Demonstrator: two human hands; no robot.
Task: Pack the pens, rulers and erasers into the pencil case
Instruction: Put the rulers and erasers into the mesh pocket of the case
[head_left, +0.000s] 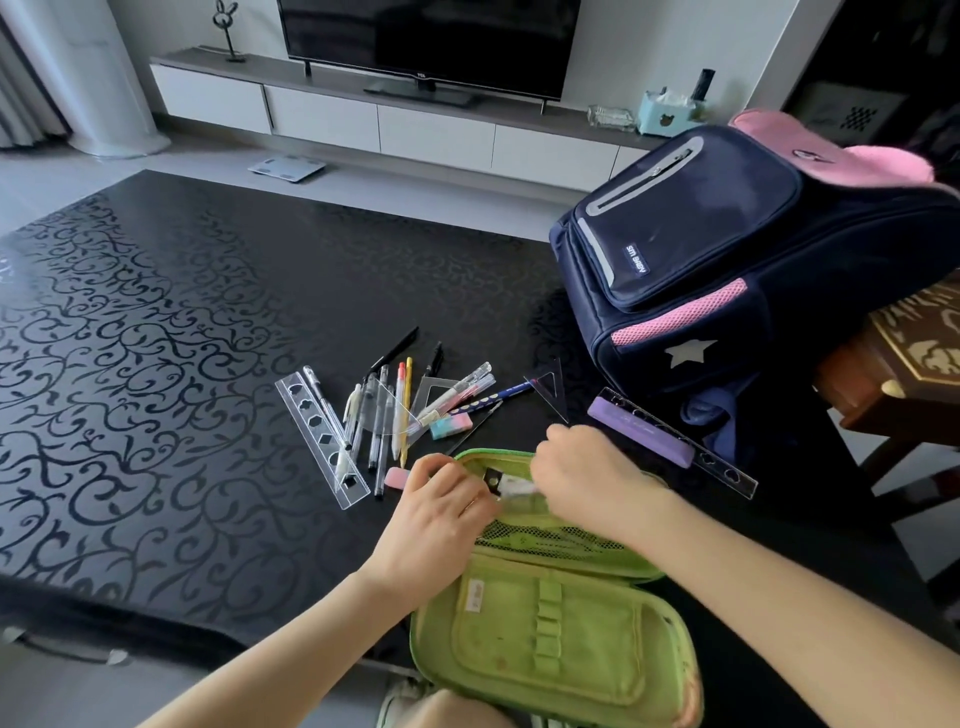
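While a clear stencil ruler (320, 435), slim pens (381, 415) and a pink eraser (398, 477) lie on the glossy patterned tabletop (208, 312), the left grip (441, 512) curls round the rim of the open green fabric pencil case (545, 639). The right grip (587, 478) dips inside, fingers hidden, so its closure cannot be told.

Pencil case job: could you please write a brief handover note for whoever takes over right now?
Left hand grips the rim of the green pencil case, holding it open. Right hand pinches a small white item in its far compartment. Lying on the table: pens, stencil ruler, second ruler, set square, pink eraser, pastel eraser. Packed visibly: only that item. Left: everything else.
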